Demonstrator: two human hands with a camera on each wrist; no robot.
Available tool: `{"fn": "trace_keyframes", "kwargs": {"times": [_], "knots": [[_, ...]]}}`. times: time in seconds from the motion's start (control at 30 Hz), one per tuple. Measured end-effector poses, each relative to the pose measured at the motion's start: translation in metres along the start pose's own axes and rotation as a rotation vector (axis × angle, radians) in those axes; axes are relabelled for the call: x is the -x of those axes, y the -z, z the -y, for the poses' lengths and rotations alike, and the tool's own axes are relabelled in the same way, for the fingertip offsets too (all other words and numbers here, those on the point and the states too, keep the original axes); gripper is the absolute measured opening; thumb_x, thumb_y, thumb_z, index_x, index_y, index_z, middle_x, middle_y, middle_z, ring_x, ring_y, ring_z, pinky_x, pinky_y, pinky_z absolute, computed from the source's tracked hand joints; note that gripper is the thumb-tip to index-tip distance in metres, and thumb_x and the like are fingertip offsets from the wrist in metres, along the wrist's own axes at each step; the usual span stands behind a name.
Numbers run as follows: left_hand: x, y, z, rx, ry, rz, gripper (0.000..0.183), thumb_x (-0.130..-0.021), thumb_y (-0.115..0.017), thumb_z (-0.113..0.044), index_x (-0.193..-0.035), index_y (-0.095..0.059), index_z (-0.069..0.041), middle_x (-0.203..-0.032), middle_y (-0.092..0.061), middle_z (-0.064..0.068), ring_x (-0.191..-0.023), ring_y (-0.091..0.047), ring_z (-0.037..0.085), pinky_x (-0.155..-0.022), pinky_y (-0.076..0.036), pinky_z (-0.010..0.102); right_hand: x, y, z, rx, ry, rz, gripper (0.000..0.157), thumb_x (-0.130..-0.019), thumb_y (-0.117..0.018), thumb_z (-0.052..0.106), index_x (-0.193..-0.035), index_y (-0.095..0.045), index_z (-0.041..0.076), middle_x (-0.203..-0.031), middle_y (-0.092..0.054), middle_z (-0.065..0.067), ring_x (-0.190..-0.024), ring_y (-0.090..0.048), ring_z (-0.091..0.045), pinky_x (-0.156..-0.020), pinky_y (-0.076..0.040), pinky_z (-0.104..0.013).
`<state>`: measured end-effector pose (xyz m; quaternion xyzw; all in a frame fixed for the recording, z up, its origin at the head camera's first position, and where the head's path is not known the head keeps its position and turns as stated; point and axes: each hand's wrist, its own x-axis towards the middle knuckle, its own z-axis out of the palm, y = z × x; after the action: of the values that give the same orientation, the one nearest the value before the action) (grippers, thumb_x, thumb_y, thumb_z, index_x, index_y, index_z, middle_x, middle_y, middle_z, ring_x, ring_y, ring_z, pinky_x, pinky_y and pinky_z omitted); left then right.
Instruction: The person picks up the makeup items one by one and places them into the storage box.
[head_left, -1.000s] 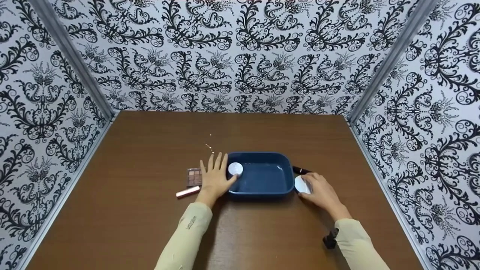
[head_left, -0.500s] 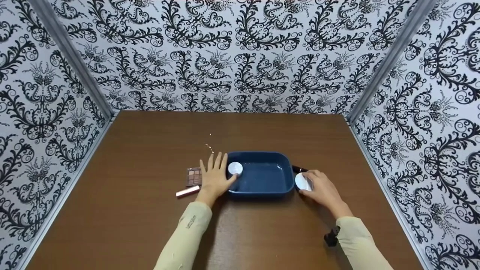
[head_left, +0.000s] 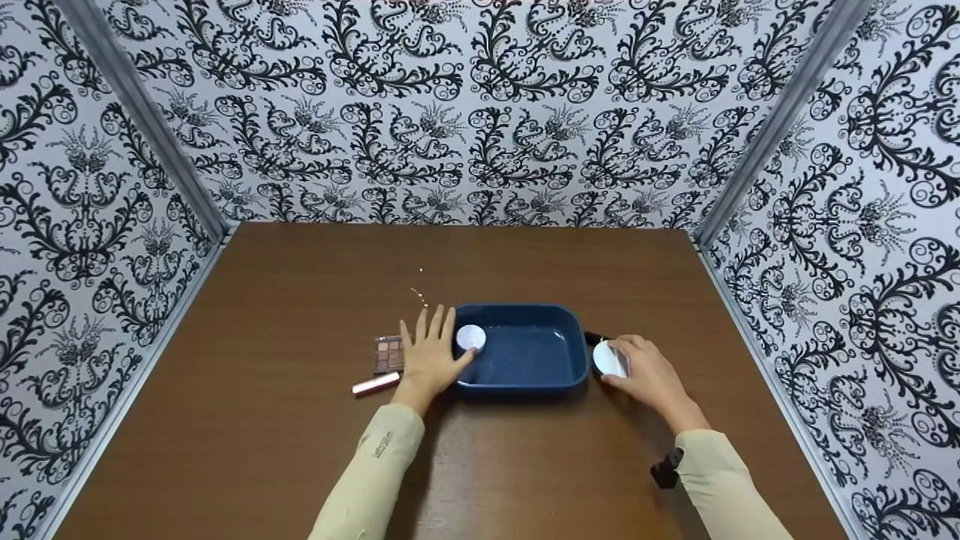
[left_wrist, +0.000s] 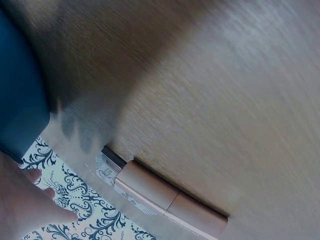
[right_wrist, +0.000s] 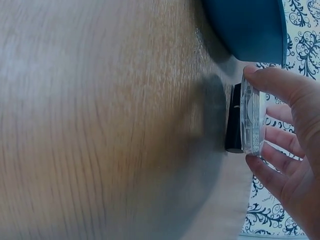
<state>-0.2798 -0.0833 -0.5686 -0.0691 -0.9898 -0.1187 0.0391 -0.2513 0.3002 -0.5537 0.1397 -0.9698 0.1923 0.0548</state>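
My left hand [head_left: 430, 361] lies with spread fingers at the left rim of a blue rectangular dish [head_left: 532, 388], its thumb reaching over the rim. Right by the thumb, inside the dish, is a small round white-topped container [head_left: 471, 337]. To the right of the dish, my right hand [head_left: 651, 376] grips a round compact [head_left: 610, 360] by its edge. The right wrist view shows this compact [right_wrist: 253, 117] side-on, with a clear casing, between thumb and fingers. Just behind it lies a black tube [right_wrist: 234, 120], which the hand partly hides in the head view.
Left of the dish lie an eyeshadow palette [head_left: 388, 354], partly covered by my left hand, and a pinkish lipstick-like tube [head_left: 376, 384]. Small pale specks [head_left: 419, 295] dot the brown table [head_left: 300, 300] beyond them. Patterned walls [head_left: 480, 112] enclose the back and sides.
My right hand has moved slightly away from me and to the right with the compact, which has tilted a little. The left hand and the dish have stayed put.
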Motion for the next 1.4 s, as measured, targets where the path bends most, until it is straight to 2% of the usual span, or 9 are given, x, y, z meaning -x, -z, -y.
{"fn": "trace_keyframes", "kwargs": {"times": [0.63,1.1,1.4], "knots": [[0.000,-0.001,0.000,-0.011,-0.004,-0.007,0.090,-0.089,-0.047,-0.070,-0.159,-0.025,-0.019,-0.165,-0.027,0.008,-0.153,-0.021,0.036,-0.120,-0.009,0.067,-0.006,0.012,0.002,-0.010,-0.046,0.007,0.064,-0.081,-0.082,0.029,-0.135,-0.059,0.003,-0.137,-0.055,-0.024,-0.121,-0.053,-0.041,-0.100,-0.047,-0.060],[0.004,0.010,-0.005,0.008,-0.002,-0.012,0.088,-0.089,-0.050,-0.067,-0.158,-0.029,-0.017,-0.164,-0.030,0.009,-0.153,-0.022,0.037,-0.119,-0.010,0.068,-0.013,0.022,0.006,-0.004,-0.022,-0.047,0.062,-0.079,-0.082,0.027,-0.131,-0.061,0.001,-0.133,-0.058,-0.024,-0.117,-0.056,-0.042,-0.095,-0.049,-0.059],[0.002,0.006,-0.003,0.002,0.002,-0.005,0.088,-0.089,-0.049,-0.067,-0.159,-0.027,-0.017,-0.165,-0.028,0.009,-0.153,-0.021,0.036,-0.120,-0.009,0.068,-0.019,0.025,0.013,-0.013,-0.019,-0.049,0.062,-0.080,-0.082,0.027,-0.132,-0.061,0.000,-0.134,-0.057,-0.024,-0.119,-0.055,-0.042,-0.097,-0.049,-0.058]]}}
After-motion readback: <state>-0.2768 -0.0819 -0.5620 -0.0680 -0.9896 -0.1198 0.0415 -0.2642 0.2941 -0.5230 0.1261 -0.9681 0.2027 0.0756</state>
